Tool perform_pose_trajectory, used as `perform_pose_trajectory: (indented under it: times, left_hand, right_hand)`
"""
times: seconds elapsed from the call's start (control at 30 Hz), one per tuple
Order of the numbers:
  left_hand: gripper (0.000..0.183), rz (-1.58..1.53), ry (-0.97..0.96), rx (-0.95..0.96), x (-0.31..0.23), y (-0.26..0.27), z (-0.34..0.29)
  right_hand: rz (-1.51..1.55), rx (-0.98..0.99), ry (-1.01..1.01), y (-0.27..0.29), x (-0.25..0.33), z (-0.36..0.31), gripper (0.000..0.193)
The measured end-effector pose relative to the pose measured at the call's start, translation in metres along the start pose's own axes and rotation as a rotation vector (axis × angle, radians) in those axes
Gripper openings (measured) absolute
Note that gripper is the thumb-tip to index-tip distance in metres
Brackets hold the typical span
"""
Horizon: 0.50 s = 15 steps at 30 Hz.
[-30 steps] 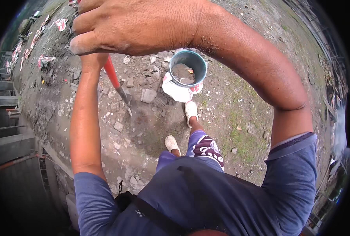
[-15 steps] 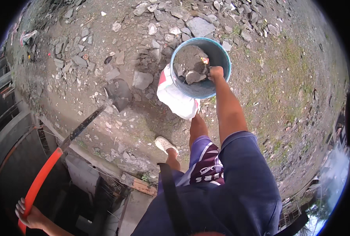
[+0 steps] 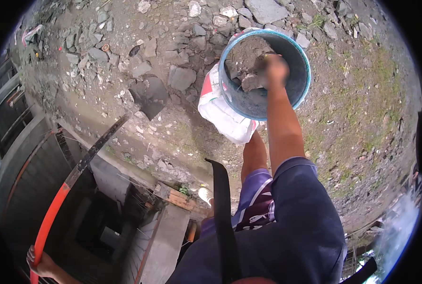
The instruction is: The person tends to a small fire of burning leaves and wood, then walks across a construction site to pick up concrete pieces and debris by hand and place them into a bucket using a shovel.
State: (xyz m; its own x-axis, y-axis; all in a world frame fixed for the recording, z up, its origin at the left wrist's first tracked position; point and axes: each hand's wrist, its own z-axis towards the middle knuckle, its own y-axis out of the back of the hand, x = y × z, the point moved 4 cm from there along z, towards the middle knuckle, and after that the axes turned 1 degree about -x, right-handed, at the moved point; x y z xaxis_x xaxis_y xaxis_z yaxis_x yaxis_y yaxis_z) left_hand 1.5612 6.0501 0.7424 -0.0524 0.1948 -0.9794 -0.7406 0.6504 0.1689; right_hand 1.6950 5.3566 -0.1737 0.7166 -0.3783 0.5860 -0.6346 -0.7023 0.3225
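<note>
My left hand (image 3: 41,266) is wrapped round the orange handle of a shovel (image 3: 54,213) at the lower left. The shovel's dark blade (image 3: 150,97) rests on the stony ground. My right hand (image 3: 276,71) reaches down into a blue-green bucket (image 3: 302,94), over a heap of grey soil (image 3: 250,49). A lump of stone (image 3: 251,82) lies beside that hand in the bucket. The right fingers are blurred, and what they touch or hold cannot be made out. A white and red sack (image 3: 225,116) is against the near left side of the bucket.
Flat stones (image 3: 181,78) and rubble cover the ground left of and beyond the bucket. Grassy soil (image 3: 362,128) stretches to the right. At the lower left are a concrete ledge (image 3: 159,232) and a dark recess. My shoe (image 3: 205,194) shows below the sack.
My right hand has moved from the bucket's inner right side over the soil, where a small red and yellow wrapper showed before. The wrapper is now out of sight. My left hand keeps the shovel.
</note>
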Motion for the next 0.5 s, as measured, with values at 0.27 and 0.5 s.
perform_pose_trajectory:
  times: [0.27,0.5]
  left_hand:
    - [0.026,-0.106,0.016,0.068,0.029,-0.015,0.021]
    - [0.019,-0.163,-0.091,0.13,0.062,0.047,0.038]
  right_hand:
    - [0.04,0.234,0.341,0.154,0.123,-0.173,0.011]
    - [0.043,0.132,0.101,0.472,0.151,-0.189,0.007]
